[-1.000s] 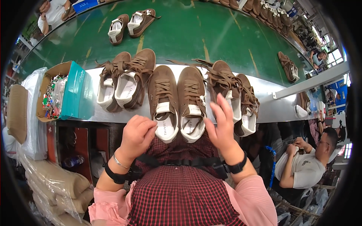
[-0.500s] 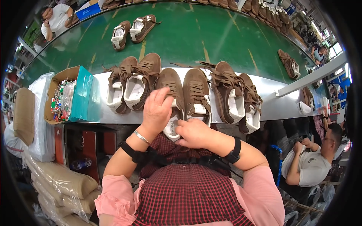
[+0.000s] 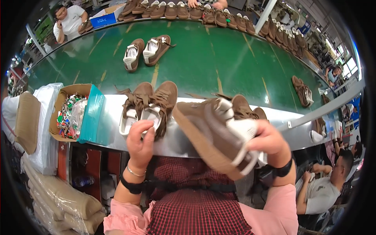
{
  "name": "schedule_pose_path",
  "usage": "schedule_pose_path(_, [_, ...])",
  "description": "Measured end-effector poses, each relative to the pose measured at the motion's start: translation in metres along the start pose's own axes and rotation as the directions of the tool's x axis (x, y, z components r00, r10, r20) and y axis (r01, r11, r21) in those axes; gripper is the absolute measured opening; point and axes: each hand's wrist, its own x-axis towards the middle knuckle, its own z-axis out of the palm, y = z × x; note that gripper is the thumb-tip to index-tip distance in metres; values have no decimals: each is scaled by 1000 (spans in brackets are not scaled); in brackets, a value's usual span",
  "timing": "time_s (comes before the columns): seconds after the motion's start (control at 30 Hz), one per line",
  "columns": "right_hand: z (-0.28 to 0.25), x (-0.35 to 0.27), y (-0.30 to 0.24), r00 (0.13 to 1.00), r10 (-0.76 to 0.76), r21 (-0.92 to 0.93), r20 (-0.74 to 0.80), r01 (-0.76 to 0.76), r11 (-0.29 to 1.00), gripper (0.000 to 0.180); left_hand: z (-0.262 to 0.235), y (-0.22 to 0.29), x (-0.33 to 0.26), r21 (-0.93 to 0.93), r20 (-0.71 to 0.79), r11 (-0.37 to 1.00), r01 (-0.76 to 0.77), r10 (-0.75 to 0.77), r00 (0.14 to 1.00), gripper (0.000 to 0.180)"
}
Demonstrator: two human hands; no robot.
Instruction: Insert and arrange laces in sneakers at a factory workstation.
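Note:
My right hand (image 3: 270, 141) is closed on the heel and collar of a brown sneaker (image 3: 211, 133) with a white lining. The sneaker is lifted and tilted, its tan sole facing left; whether a second shoe is behind it I cannot tell. Raised near the left pair, my left hand (image 3: 141, 143) has thumb and forefinger apart, with nothing visible between them. That pair of laced brown sneakers (image 3: 164, 96) stands on the metal ledge (image 3: 111, 117), partly behind my left fingers. Another brown pair (image 3: 243, 105) is at the right, mostly hidden by the lifted sneaker.
An open teal box (image 3: 94, 113) of small coloured pieces stands at left. Two sneakers (image 3: 156, 49) lie on the green conveyor belt (image 3: 196, 58), more (image 3: 301, 92) at far right. Shoes (image 3: 182, 10) line the far shelf. A metal bar (image 3: 325, 107) crosses at right; people sit nearby.
The middle sneakers have left their place on the ledge; my right hand has lifted a sneaker up to the right. My left hand has come away from the shoes, moving left and down.

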Motion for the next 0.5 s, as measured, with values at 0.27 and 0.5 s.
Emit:
schedule_pose_path(0.27, [-47,154,-12,848,-510,-904,142,321,282,35,-33,-38,-22,197,-78,966,167,-154,985,13])
schedule_pose_path(0.5, [-112,265,127,838,-533,-980,-113,-184,-82,58,-18,-39,-17,346,49,938,-7,-11,999,17])
